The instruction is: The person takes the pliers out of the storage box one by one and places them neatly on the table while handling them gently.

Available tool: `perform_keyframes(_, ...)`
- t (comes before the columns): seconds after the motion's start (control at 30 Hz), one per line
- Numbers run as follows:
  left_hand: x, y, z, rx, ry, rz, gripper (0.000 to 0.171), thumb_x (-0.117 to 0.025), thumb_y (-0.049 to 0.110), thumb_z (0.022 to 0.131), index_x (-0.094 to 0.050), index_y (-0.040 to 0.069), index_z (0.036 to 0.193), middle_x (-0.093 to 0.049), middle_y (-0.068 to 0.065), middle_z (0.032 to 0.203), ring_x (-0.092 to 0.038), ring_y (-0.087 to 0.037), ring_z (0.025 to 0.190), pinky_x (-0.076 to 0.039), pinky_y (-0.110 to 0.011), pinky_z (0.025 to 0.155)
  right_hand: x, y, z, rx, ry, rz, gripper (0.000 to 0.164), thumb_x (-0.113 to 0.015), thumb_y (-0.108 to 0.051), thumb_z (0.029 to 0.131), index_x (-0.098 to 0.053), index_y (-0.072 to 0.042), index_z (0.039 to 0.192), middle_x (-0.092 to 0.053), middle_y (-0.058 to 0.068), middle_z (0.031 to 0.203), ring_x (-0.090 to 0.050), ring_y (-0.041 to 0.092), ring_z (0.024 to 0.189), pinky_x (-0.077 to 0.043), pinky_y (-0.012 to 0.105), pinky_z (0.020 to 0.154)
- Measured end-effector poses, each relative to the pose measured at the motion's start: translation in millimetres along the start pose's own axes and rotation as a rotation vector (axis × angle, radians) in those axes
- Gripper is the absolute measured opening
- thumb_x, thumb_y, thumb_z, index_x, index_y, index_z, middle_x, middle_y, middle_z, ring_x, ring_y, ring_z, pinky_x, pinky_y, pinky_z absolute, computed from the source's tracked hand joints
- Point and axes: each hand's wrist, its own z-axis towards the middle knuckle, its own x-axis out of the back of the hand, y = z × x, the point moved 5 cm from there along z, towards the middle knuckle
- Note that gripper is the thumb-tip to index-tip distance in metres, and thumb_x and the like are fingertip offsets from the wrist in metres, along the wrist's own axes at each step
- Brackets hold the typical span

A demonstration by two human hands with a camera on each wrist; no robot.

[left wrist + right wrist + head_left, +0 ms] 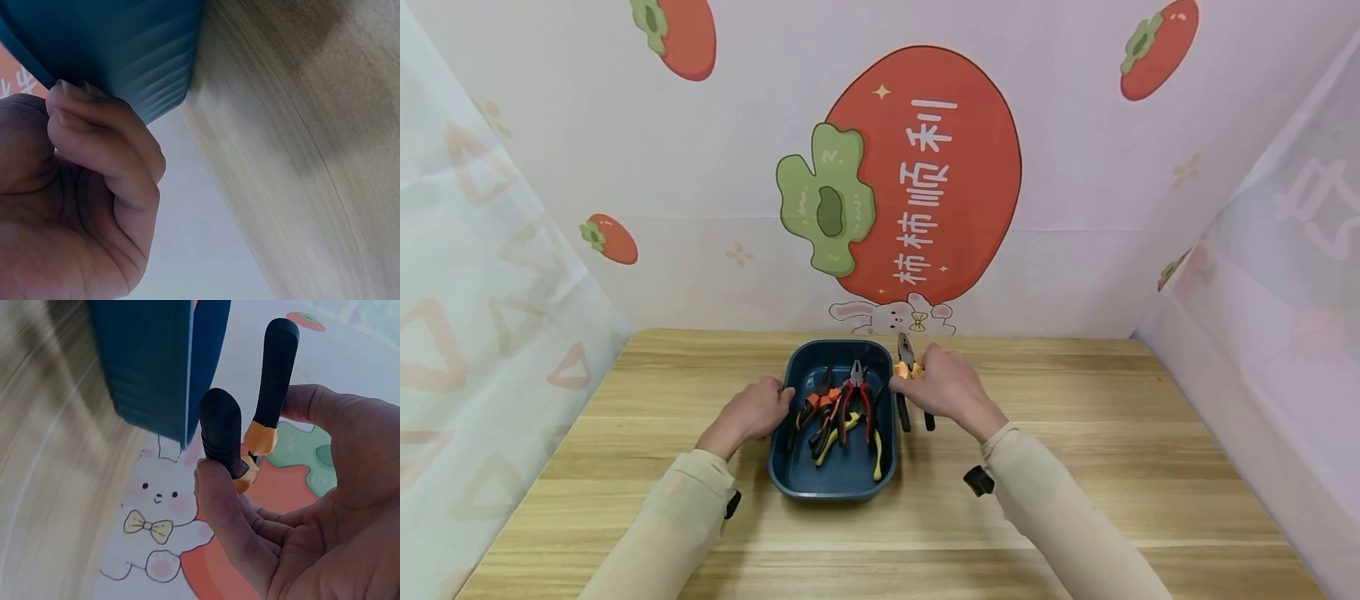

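A dark blue plastic bin (833,485) sits on the wooden table with several pliers in it. Among them are red-handled pliers (857,392), yellow-handled pliers (877,458) and orange-and-black pliers (811,408). My left hand (754,412) grips the bin's left rim, thumb on top and fingers curled at the outer wall (144,69). Just beyond the right rim, my right hand (946,385) holds pliers with black and orange handles (220,425). Their metal jaws point away from me, and the two handles are spread apart.
The wooden table (1060,467) extends to both sides of the bin. Behind it hangs a white backdrop (1060,275) printed with persimmons and a rabbit, and pale cloth sheets (1285,350) border the sides. Each wrist carries a small black device (978,481).
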Motion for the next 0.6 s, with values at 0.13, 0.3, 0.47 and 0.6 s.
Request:
perform_keyframes(0.13,-0.3,-0.2,-0.2,-0.001,0.002,0.003,0.032,-0.041,0.022,0.109,-0.058,0.004,0.089,-0.056,-0.008,0.059,-0.056,-0.019,0.045,-0.046,-0.033,0.049,2,7,1,-0.008,0.009,-0.006,0.04,-0.073,-0.044,0.086,-0.059,-0.006,0.084,-0.055,0.006,0.062,-0.051,0.019,0.047,-0.031,0.027,0.041)
perform_keyframes(0.3,-0.1,0.4,-1.2,-0.002,0.001,0.004,0.032,-0.04,0.022,0.109,-0.058,0.004,0.089,-0.056,-0.008,0.058,-0.055,-0.019,0.045,-0.046,-0.034,0.049,4,15,1,-0.01,0.022,-0.013,0.038,-0.071,-0.042,0.086,-0.059,-0.006,0.084,-0.055,0.006,0.063,-0.05,0.018,0.047,-0.032,0.027,0.041)
perform_keyframes(0.47,-0.2,0.6,-1.3,0.002,-0.002,0.007,0.033,-0.04,0.022,0.109,-0.058,0.003,0.09,-0.055,-0.008,0.058,-0.055,-0.019,0.045,-0.045,-0.033,0.048,4,23,2,-0.015,0.026,-0.009,0.038,-0.072,-0.041,0.085,-0.058,-0.005,0.084,-0.054,0.006,0.062,-0.049,0.018,0.046,-0.032,0.027,0.041)
perform_keyframes(0.6,-0.3,1.2,-1.4,0.009,-0.004,0.009,0.033,-0.04,0.023,0.109,-0.058,0.002,0.092,-0.055,-0.007,0.059,-0.054,-0.018,0.045,-0.044,-0.032,0.048,5,29,1,-0.026,0.034,-0.012,0.039,-0.073,-0.041,0.085,-0.058,-0.005,0.084,-0.052,0.005,0.06,-0.048,0.018,0.045,-0.031,0.026,0.04)
